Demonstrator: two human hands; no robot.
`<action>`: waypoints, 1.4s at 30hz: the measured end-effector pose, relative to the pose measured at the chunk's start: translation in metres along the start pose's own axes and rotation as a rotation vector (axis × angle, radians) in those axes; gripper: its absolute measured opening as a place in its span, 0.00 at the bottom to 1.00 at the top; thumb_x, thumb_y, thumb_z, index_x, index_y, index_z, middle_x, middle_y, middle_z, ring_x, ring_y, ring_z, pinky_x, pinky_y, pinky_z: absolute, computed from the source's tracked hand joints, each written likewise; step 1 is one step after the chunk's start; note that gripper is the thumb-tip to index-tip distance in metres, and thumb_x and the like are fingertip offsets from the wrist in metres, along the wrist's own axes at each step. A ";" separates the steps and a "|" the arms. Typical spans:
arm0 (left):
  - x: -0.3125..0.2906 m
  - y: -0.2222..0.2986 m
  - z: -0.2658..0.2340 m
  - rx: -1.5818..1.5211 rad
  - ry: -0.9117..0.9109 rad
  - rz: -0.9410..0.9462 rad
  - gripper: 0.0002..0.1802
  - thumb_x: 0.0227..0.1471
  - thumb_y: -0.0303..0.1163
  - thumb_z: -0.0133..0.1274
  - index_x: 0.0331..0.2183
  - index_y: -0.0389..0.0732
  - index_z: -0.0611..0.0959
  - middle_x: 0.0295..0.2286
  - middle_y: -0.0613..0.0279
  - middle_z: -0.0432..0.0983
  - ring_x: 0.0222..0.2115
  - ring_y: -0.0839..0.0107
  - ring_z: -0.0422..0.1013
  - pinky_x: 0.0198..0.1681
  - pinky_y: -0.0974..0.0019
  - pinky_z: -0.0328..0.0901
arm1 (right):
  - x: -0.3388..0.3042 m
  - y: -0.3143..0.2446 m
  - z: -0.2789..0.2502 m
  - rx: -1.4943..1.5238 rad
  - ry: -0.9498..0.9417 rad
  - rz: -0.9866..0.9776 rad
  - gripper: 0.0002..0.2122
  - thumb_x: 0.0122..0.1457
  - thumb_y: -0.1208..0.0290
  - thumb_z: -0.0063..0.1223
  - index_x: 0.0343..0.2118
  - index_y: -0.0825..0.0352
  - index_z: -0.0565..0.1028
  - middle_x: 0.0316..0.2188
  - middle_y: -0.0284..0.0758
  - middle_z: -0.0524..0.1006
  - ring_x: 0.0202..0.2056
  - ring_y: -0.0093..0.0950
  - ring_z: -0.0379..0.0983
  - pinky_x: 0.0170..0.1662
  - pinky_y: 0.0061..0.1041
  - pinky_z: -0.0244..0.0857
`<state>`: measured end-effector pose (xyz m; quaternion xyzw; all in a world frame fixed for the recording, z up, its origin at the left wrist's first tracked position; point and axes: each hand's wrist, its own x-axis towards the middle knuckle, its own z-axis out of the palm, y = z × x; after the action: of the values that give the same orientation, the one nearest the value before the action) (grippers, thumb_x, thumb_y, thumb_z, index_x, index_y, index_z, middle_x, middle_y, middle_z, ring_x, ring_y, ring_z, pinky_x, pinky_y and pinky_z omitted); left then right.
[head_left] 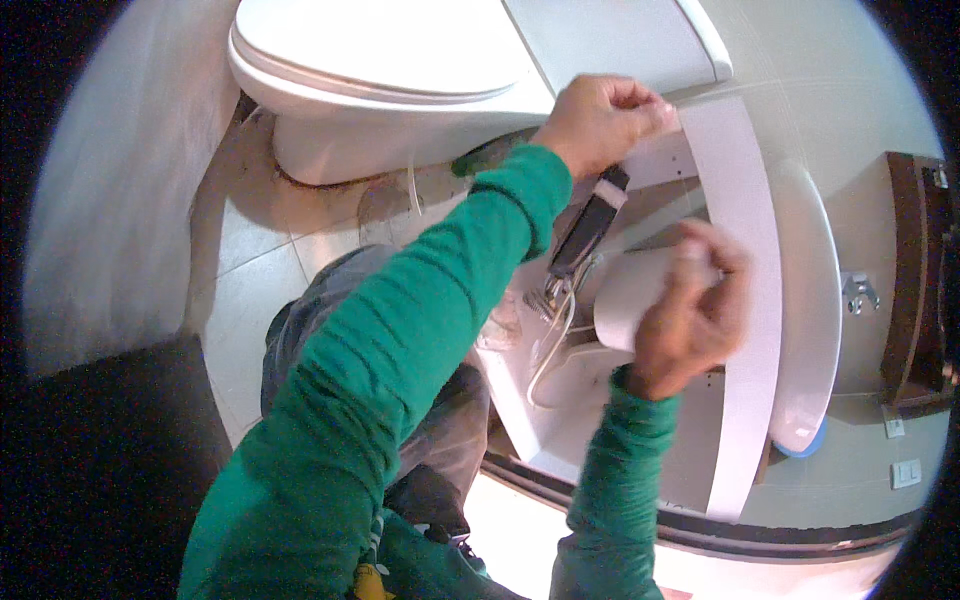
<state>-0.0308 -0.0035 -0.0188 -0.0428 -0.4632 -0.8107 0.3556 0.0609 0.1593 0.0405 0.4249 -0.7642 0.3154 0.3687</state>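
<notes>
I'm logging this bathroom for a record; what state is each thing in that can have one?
Toilet lid: down.
White cabinet: open, inside showing.
White hose: bent in a curve.
Tap: too small to tell whether on.
Left hand: fingertips drawn together; whether they pinch anything is unclear.
Right hand: raised, fingers partly curled, blurred.

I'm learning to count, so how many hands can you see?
2. The left hand is near the top, beside the toilet in the picture; the blurred right hand is lower and farther right, partly in front of the white panel.
</notes>
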 end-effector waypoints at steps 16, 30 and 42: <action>-0.005 0.009 -0.015 0.028 -0.113 -0.171 0.20 0.52 0.40 0.67 0.43 0.37 0.85 0.37 0.65 0.81 0.38 0.77 0.75 0.45 0.73 0.69 | -0.261 0.075 -0.042 -0.113 -0.276 0.834 0.12 0.61 0.68 0.57 0.40 0.73 0.80 0.32 0.39 0.82 0.34 0.26 0.77 0.42 0.27 0.70; -0.005 0.015 0.013 -0.157 -0.037 -0.113 0.22 0.52 0.43 0.69 0.41 0.37 0.85 0.35 0.66 0.80 0.37 0.77 0.73 0.43 0.74 0.68 | -0.281 0.088 -0.016 -0.135 -0.302 0.779 0.09 0.61 0.66 0.59 0.35 0.67 0.81 0.29 0.40 0.83 0.30 0.31 0.80 0.36 0.30 0.72; -0.003 0.019 0.006 -0.125 -0.016 -0.078 0.23 0.48 0.38 0.70 0.41 0.35 0.83 0.36 0.63 0.80 0.36 0.76 0.74 0.43 0.72 0.69 | -0.276 0.096 -0.007 -0.187 -0.320 0.613 0.09 0.59 0.69 0.58 0.37 0.68 0.81 0.32 0.42 0.82 0.32 0.38 0.79 0.40 0.34 0.73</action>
<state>-0.0180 -0.0032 -0.0031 -0.0531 -0.4158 -0.8509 0.3166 0.0793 0.3220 -0.2020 0.1845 -0.9298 0.2694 0.1700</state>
